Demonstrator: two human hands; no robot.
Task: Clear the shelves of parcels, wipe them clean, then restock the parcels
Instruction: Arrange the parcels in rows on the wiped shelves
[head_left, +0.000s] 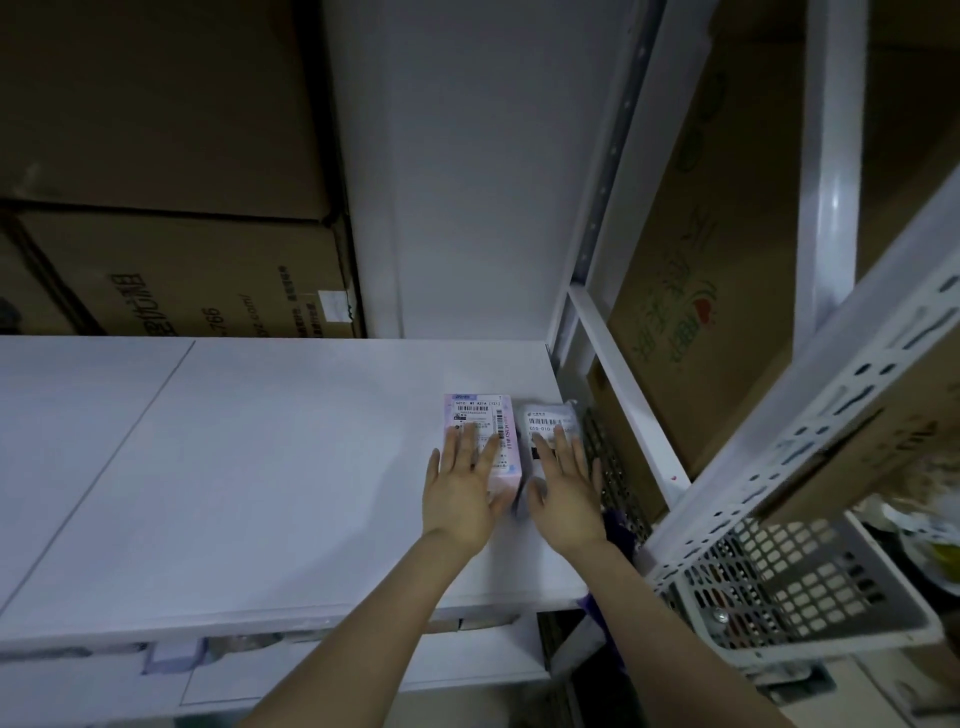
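Two flat hands on two parcels at the right end of a white shelf

Head view: a pink boxed parcel (480, 415) and a white soft-pack parcel (551, 415) lie side by side, touching, just right of centre frame on the shelf board (260, 467), tucked against the end by the slotted upright (613, 156). My guess is they are being squared up there to leave the rest of the board free, though whether for stocking or clearing I cannot tell. Both forearms reach up from the bottom edge. The left hand (460, 483) lies palm down on the pink box and the right hand (566, 493) on the white pack, fingers straight and spread, pressing rather than gripping. A grey perforated basket (779, 571) hangs at lower right.
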